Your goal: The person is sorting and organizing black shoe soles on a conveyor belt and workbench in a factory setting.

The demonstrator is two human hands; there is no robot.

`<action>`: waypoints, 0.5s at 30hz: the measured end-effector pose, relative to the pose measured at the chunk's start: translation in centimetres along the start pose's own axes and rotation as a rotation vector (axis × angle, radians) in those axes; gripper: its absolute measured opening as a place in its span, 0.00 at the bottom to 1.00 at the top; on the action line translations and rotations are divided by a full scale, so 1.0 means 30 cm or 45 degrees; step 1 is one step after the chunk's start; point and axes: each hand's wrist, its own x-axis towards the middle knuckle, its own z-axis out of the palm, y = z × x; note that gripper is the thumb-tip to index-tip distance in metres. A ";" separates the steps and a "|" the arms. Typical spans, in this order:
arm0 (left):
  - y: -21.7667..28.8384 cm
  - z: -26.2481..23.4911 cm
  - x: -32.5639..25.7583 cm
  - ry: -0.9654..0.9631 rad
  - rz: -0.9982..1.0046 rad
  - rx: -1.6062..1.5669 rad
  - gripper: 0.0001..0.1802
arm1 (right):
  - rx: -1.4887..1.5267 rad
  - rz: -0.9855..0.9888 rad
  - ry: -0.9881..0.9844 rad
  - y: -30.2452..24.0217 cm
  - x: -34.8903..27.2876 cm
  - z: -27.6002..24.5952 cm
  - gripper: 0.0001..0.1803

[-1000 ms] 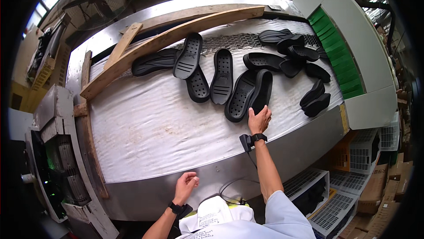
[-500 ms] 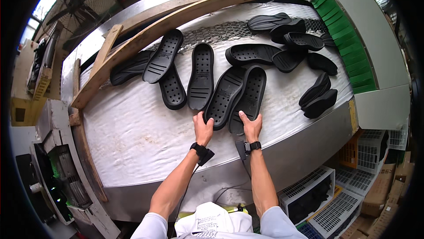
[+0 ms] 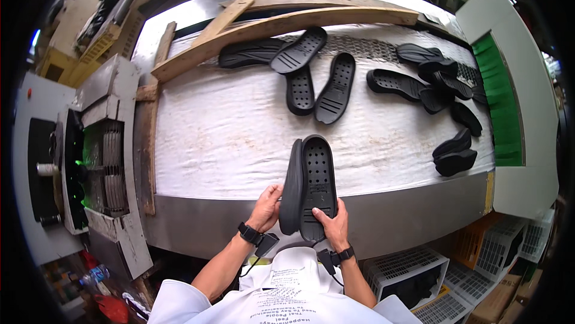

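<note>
Two black shoe soles are held upright side by side in front of my body, above the table's near edge. My right hand [image 3: 331, 222] grips the right shoe sole [image 3: 319, 189] by its lower end, thumb on its perforated inner face. Turned on its side, the left shoe sole [image 3: 291, 189] shows its smooth outer wall. My left hand [image 3: 265, 207] has its fingers curled at that sole's left edge, partly hidden by it. Farther off on the white cloth, a single shoe sole [image 3: 335, 90] lies near several overlapping ones [image 3: 300, 88].
The table [image 3: 209, 150] is covered in white cloth. Wooden bars [image 3: 287, 27] run along its far side. More soles [image 3: 395, 82] lie at right, before a green strip curtain [image 3: 502, 102]. Plastic crates [image 3: 407, 267] stand at lower right, a machine [image 3: 108, 162] at left.
Both hands have lifted the two soles off the cloth and drawn them toward my body. The left sole has turned onto its side. My view has shifted left.
</note>
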 end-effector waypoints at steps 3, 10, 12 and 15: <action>0.016 -0.073 -0.148 0.043 0.010 0.074 0.40 | -0.054 -0.085 -0.045 -0.020 -0.120 0.103 0.32; 0.095 -0.309 -0.406 -0.076 0.317 -0.072 0.30 | -0.510 -0.519 -0.040 -0.126 -0.296 0.398 0.32; 0.216 -0.382 -0.511 0.052 0.543 -0.115 0.28 | -0.514 -0.484 -0.097 -0.164 -0.314 0.494 0.31; 0.494 -0.598 -0.654 0.424 1.033 -0.163 0.21 | -0.453 -0.392 -0.184 -0.225 -0.342 0.615 0.28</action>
